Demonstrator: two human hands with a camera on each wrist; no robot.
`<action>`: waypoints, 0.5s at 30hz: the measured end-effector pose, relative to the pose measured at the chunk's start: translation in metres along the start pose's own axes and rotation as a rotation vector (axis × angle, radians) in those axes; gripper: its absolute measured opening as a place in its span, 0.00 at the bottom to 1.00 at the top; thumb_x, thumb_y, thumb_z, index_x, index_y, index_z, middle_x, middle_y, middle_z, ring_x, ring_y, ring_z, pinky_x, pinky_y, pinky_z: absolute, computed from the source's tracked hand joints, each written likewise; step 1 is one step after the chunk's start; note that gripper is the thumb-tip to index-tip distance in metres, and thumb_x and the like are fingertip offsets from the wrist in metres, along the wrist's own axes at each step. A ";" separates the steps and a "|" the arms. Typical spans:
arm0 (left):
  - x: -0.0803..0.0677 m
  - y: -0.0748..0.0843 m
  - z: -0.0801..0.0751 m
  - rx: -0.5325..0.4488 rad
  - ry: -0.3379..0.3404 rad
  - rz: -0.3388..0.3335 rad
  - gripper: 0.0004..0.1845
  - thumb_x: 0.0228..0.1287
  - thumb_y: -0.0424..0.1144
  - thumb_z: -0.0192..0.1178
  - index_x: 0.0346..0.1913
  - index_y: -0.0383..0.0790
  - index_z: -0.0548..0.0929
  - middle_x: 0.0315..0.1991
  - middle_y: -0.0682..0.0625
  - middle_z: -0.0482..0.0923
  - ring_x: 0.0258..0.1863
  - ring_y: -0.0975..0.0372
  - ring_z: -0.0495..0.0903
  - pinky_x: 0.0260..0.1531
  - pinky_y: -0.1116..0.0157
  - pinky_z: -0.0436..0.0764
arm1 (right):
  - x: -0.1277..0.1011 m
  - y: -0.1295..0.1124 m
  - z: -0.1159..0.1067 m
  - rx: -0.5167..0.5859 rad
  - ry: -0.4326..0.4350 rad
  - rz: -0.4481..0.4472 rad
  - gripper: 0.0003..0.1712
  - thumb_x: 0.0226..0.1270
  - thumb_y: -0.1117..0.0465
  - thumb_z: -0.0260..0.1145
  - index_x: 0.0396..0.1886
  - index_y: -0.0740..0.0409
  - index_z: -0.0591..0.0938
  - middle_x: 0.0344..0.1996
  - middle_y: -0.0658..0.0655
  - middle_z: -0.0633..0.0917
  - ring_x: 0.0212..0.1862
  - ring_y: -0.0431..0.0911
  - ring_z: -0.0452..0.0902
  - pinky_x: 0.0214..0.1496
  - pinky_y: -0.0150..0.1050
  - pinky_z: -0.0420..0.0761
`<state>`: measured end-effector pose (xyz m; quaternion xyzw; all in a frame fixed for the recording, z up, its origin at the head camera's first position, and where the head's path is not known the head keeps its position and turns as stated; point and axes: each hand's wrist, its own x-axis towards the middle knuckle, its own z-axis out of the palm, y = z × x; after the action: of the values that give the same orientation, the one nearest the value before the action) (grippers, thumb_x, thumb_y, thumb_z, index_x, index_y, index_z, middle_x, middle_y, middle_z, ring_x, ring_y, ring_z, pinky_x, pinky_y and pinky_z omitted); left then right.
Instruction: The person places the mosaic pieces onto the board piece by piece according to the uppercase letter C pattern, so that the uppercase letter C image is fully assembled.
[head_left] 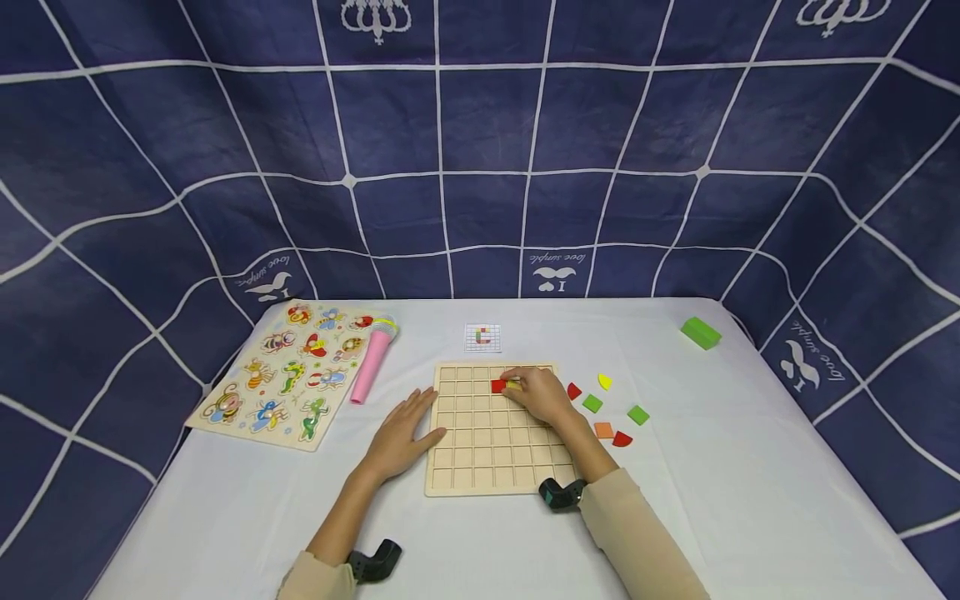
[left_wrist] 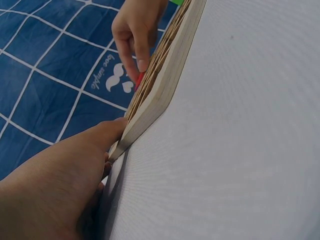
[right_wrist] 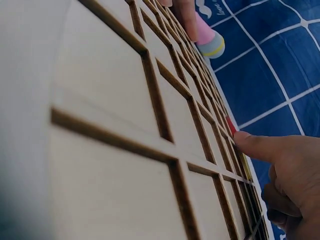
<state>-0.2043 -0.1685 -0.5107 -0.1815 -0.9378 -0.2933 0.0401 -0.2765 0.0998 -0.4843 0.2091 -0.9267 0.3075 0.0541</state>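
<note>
A wooden grid board (head_left: pixel 491 454) lies in the middle of the white table. My right hand (head_left: pixel 536 393) rests over its upper rows, fingers stretched out. Its fingertips touch a yellow piece (head_left: pixel 513 385) beside a red square piece (head_left: pixel 498 386) seated in a cell. In the right wrist view the index fingertip (right_wrist: pixel 245 139) presses the board (right_wrist: pixel 110 100) right beside the red piece (right_wrist: pixel 230 125). My left hand (head_left: pixel 405 433) lies flat on the table with straight fingers against the board's left edge, also visible in the left wrist view (left_wrist: pixel 55 190).
Loose pieces lie right of the board: red (head_left: pixel 573 391), yellow (head_left: pixel 604 382), green (head_left: pixel 592 403), green (head_left: pixel 638 414), orange (head_left: pixel 603 430). A pattern card (head_left: pixel 482 337) sits behind the board. A pink toy microphone (head_left: pixel 372 360) and an animal puzzle (head_left: pixel 288 372) lie left, a green block (head_left: pixel 701 332) far right.
</note>
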 end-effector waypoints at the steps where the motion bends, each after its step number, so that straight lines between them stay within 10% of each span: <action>1: 0.000 0.000 0.000 0.000 -0.001 0.001 0.37 0.64 0.55 0.54 0.70 0.40 0.59 0.70 0.46 0.55 0.70 0.53 0.48 0.67 0.54 0.47 | 0.000 0.000 0.000 -0.001 0.001 -0.003 0.14 0.56 0.55 0.69 0.43 0.51 0.85 0.09 0.45 0.65 0.15 0.38 0.54 0.18 0.33 0.60; 15: 0.000 0.004 -0.002 0.004 -0.001 -0.004 0.37 0.63 0.54 0.54 0.69 0.39 0.60 0.69 0.46 0.56 0.70 0.54 0.49 0.67 0.54 0.48 | -0.005 0.000 -0.007 0.059 -0.004 0.029 0.16 0.57 0.55 0.69 0.46 0.52 0.84 0.07 0.45 0.63 0.13 0.38 0.52 0.16 0.33 0.58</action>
<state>-0.2030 -0.1668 -0.5069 -0.1799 -0.9387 -0.2915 0.0395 -0.2719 0.1060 -0.4796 0.1976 -0.9204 0.3348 0.0418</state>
